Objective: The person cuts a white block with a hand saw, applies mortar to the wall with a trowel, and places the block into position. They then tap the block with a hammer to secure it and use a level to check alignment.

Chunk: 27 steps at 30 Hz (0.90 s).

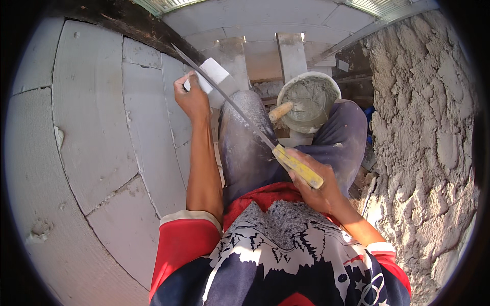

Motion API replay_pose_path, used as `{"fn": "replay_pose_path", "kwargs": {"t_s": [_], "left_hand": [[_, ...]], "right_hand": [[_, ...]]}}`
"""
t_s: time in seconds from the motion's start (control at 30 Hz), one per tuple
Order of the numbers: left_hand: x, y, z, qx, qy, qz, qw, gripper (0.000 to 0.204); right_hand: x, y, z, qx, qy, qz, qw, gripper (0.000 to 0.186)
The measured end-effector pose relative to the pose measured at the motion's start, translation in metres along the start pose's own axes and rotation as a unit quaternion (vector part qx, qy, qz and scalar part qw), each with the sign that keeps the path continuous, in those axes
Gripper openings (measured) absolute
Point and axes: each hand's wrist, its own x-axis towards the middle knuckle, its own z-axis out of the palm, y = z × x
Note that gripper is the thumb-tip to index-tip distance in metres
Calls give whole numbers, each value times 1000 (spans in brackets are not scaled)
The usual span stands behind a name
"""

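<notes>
Right hand: (326, 189) closed round the yellow handle (300, 168) of a saw, fingers wrapped over it, just in front of the person's belly
Saw blade: (236, 108) long, thin and grey, slanting from the handle up and away to the left, passing over the left thigh and across the block; from here I cannot tell whether its edge bites in
Left hand: (194, 100) gripping the left side of the block, thumb and fingers bent against it, arm stretched forward
White block: (215, 70) small and pale, beyond the left knee, its bright top facing up, the blade running over it
Trousers: (244, 153) dark, knees bent and apart, the left leg thick with pale dust
Shirt: (263, 247) red, white and dark, grey crumbs gathered in a fold at the belly
Bucket: (334, 85) pale-rimmed, beyond the knees and nearer the right one, wet grey mortar (312, 96) inside, a wooden tool handle (280, 111) poking over its near left side
Left wall: (92, 112) big pale blocks with dark joints
Right side: a rough, lumpy grey mortar surface (418, 102), sunlit lower down
Far end: two upright boards (292, 56) and a dark beam (138, 28) at upper left
</notes>
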Motion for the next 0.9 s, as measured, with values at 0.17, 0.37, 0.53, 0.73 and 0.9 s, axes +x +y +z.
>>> {"fn": "replay_pose_path", "kwargs": {"t_s": [0.17,0.37,0.53,0.73,0.9], "left_hand": [[5,-11,-3,-5,12,30,999,15],[0,-10,-3,-14,-10,5,1000,16],[4,-13,1,6,1,23,1000,18],[3,-12,-8,-7,31,6,999,18],[15,-13,-6,1,35,20,999,19]], "right_hand": [[46,0,24,100,-64,33,992,46],[28,-14,6,62,-26,33,997,47],[30,-12,15,34,-14,6,999,47],[27,-27,-7,23,-36,22,999,46],[-6,-39,-11,54,-64,63,994,49]]}}
